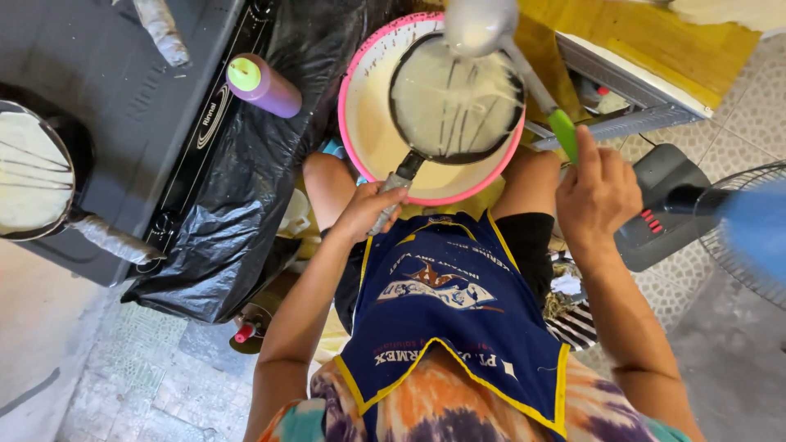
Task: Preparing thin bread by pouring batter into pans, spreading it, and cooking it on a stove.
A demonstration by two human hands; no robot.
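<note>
- From the head camera I look straight down at my left hand [367, 210], closed around the foil-wrapped, crinkled handle of a small round frying pan [456, 98].
- The pan has a dark rim and is tilted over a wide basin [357, 123]; thin pale batter coats its face and runs off in streaks.
- The basin is round plastic with a pink rim, cream inside, holding a smooth pool of the same batter, and it rests on my lap between my knees.
- My right hand [598, 192] grips the green plastic handle of a ladle [481, 24], fingers wrapped tight; its shiny metal bowl, filmed with batter, hangs just above the far edge of the pan.
- A blue apron [458, 311] with yellow edging lies over a tie-dyed shirt below the basin.
- To the left stands a dark flat stove [123, 98], its near side draped in wrinkled, glossy black plastic sheeting [237, 213].
- A second pan [33, 176], also foil-handled, sits on the stove at the frame's edge, holding a pale round sheet scored with fine lines.
- A purple squeeze bottle [266, 86] with a lime-green cap lies on the sheeting, near the basin.
- At the right, on the speckled tile floor, I see a fan [737, 221] with a grey base, wire cage and blurred blue blades.
</note>
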